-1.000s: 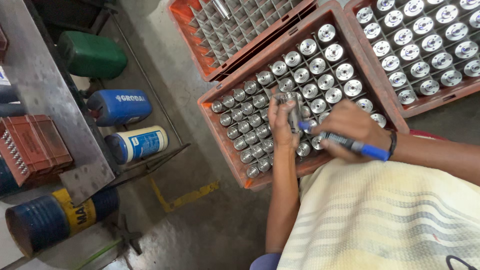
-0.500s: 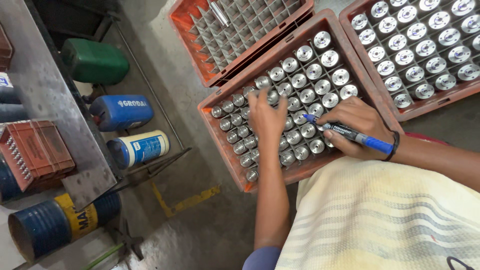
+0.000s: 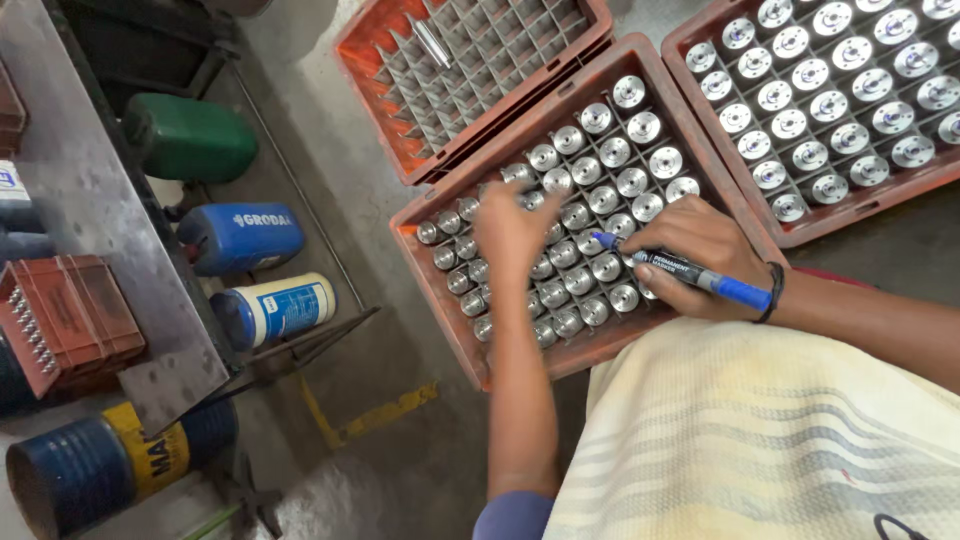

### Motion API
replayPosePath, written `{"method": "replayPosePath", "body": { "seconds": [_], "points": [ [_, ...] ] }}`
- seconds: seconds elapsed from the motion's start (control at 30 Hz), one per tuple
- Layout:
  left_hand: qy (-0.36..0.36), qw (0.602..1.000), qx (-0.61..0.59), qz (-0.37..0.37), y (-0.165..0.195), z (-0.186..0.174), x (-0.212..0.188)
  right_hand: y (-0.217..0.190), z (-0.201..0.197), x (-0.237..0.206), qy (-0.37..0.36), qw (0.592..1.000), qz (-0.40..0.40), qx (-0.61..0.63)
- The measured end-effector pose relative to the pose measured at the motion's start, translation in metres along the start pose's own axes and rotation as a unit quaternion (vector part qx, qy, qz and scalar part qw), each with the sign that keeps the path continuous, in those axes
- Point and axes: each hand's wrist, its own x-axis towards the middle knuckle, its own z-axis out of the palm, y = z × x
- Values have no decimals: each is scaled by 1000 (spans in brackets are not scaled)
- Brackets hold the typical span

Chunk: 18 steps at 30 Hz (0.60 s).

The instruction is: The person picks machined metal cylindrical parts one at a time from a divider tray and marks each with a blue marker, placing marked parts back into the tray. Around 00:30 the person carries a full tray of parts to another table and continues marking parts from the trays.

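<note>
Now right hand (image 3: 700, 255) grips marker (image 3: 690, 275) over crate (image 3: 440, 300)

Bright, polished metal on the cylindrical parts (image 3: 606, 267), smooth and mirror-glossy at the caps. Matt orange-red plastic for the middle crate (image 3: 442, 312), scuffed and dusty along the rim; same dull plastic on the far crate (image 3: 372, 62), with grey dividers inside. Smooth plastic barrel, blue and black, slightly glossy, on the marker (image 3: 690, 274) in the right hand (image 3: 705, 255). Soft woven cloth (image 3: 760, 440), cream with faint stripes, matt. Glossy blue plastic on the canister (image 3: 240, 238); glossy green on the jug (image 3: 190, 138). Rough, stained concrete for the floor (image 3: 380, 400). Dull, worn grey metal on the bench top (image 3: 90, 220).
</note>
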Motion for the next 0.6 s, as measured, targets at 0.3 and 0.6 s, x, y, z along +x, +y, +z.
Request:
{"method": "replayPosePath", "body": {
  "seconds": [0.3,0.6],
  "points": [
    [36,994,-95,50,-13,-11,-13,1,-8,-6,21,999,31,-15],
    [-99,674,-709,-181,8,52,-53,4,7,7,-30,995,-91,-40]
  ]
}}
